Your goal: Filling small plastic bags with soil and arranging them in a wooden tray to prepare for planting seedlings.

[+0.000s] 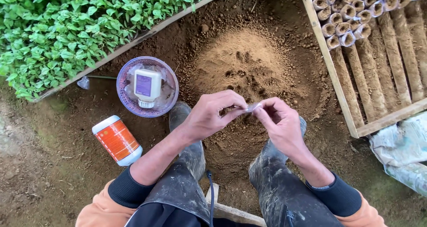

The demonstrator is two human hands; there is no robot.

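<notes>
Your seedling bed [66, 26], thick with green leaves and edged by a wooden board, fills the upper left. Opposite it, at the upper right, sits your wooden frame [331, 71], packed at its top with small soil-filled plastic tubes [344, 29] standing on end, with ridges of soil running down the rest. Between them lies the mound of loose brown soil [249, 66], dented with finger marks, just ahead of your rubber boots [187, 120].

Both your forearms come up over your knees and meet in front of you, above the near edge of the mound. Your left hand [211, 115] is curled, thumb and forefinger pinched narrow on one end of a small clear plastic sleeve [252, 107]. Your right hand [280, 122] pinches the other end, its remaining fingers folded in toward the palm. The sleeve hangs between the two hands, clear of the soil.

To your left, a round purple mesh basket [129, 100] rests on the ground; in it lies a white bottle [147, 87] with a purple label, cap toward you. Nearer your left knee, a cylindrical bottle [117, 140] with an orange label and white ends lies on its side. Crumpled pale plastic sheeting [400, 151] sits at the right edge.
</notes>
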